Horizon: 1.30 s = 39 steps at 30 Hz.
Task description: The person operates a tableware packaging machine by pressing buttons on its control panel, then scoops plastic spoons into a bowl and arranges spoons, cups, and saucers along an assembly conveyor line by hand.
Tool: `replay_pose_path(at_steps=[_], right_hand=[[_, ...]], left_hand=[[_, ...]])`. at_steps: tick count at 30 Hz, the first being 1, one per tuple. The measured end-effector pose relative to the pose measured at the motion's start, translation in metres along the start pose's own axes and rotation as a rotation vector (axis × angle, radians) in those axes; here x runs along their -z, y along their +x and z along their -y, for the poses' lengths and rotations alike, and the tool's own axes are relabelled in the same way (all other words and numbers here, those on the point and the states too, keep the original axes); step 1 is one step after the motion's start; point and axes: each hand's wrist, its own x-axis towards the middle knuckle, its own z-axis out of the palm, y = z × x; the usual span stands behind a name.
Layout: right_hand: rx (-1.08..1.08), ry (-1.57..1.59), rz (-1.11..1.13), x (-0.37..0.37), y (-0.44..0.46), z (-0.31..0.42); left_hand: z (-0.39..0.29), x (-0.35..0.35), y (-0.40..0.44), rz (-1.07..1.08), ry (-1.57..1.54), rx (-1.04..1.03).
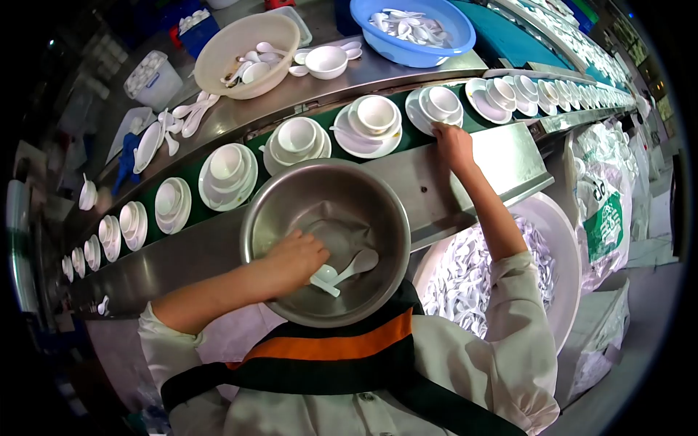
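Note:
A steel mixing bowl [254, 218] sits in front of my body with a few white spoons [358, 264] at its bottom. My left hand [294, 260] is inside it, fingers curled just above the spoons; whatever they may hold is hidden. Reaching forward, my right hand [454, 147] has its fingers closed at the near edge of a plate [416, 116] that carries stacked white bowls [443, 100]. Its fingertips are partly hidden. To the left, another dish set [376, 114] has a white spoon [352, 135] lying on its plate.
Many similar dish sets line a green conveyor belt [196, 195]. Behind it stand a beige basin [287, 36] and a blue basin [465, 43], both holding spoons. A large tub [567, 291] of wrapped-looking white spoons is beside my right arm. A plastic sack [607, 196] stands farther right.

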Motion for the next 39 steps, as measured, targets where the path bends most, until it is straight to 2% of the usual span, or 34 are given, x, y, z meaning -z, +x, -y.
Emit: replay_pose_path(at_steps=[2, 4, 6, 8, 10, 12, 14, 15, 16, 18, 19, 22, 23, 24, 26, 27, 28, 30, 32, 34, 36, 39], right_hand=[[0.011, -0.06, 0.067, -0.011, 0.009, -0.011], [0.113, -0.111, 0.132, 0.029, 0.016, 0.018], [0.41, 0.151, -0.066, 0.071, 0.016, 0.043], [0.665, 0.42, 0.087, 0.107, 0.002, 0.065], [0.986, 0.373, 0.27, 0.109, -0.027, 0.084], [1.14, 0.135, 0.593, 0.087, -0.056, 0.084], [1.154, 0.089, 0.636, 0.077, -0.062, 0.076], [1.174, 0.048, 0.688, 0.076, -0.059, 0.069], [1.157, 0.025, 0.677, 0.091, -0.047, 0.062], [0.874, 0.243, 0.814, 0.121, -0.023, 0.047], [0.846, 0.455, 0.483, 0.124, -0.016, 0.025], [0.193, 0.689, 0.256, 0.123, 0.009, -0.042], [-0.018, 0.71, 0.315, 0.117, 0.021, -0.068], [-0.129, 0.692, 0.25, 0.097, 0.028, -0.091], [-0.316, 0.624, 0.234, 0.046, 0.041, -0.141], [-0.359, 0.534, 0.313, 0.036, 0.044, -0.155], [-0.501, 0.7, 0.298, 0.029, 0.041, -0.166], [-0.371, 0.663, 0.2, 0.028, 0.035, -0.182], [-0.285, 0.749, 0.143, 0.065, 0.023, -0.152], [-0.217, 1.201, 0.313, 0.099, 0.012, -0.131], [-0.155, 1.462, 0.431, 0.117, 0.006, -0.122], [-0.186, 1.372, 0.302, 0.106, 0.011, -0.16]], left_hand=[[-0.008, -0.012, 0.008, 0.036, 0.037, -0.018], [-0.014, -0.012, 0.021, 0.049, 0.053, -0.003], [-0.013, -0.006, 0.039, 0.112, -0.013, 0.013], [-0.016, 0.005, 0.057, 0.255, -0.114, -0.011], [-0.016, 0.007, 0.069, 0.306, -0.167, 0.0], [-0.024, 0.037, 0.082, 0.421, -0.403, 0.15], [-0.027, 0.067, 0.095, 0.451, -0.457, 0.129], [-0.026, 0.082, 0.099, 0.499, -0.587, 0.162], [-0.022, 0.093, 0.102, 0.546, -0.715, 0.192], [-0.006, 0.102, 0.094, 0.296, -0.774, 0.153], [0.0, 0.101, 0.091, 0.092, -0.958, 0.233], [0.014, 0.104, 0.096, -0.229, -1.127, 0.498], [0.021, 0.103, 0.108, -0.26, -1.101, 0.477], [0.027, 0.1, 0.119, -0.298, -1.042, 0.394], [0.032, 0.098, 0.152, -0.242, -1.055, 0.408], [0.027, 0.104, 0.171, -0.196, -1.076, 0.386], [0.018, 0.11, 0.196, -0.15, -1.095, 0.364], [0.015, 0.109, 0.237, -0.113, -1.116, 0.345], [0.022, 0.104, 0.263, -0.045, -1.077, 0.29], [0.019, 0.103, 0.294, 0.016, -1.11, 0.248], [0.011, 0.102, 0.323, 0.028, -1.136, 0.212], [0.013, 0.095, 0.353, 0.017, -1.164, 0.185]])
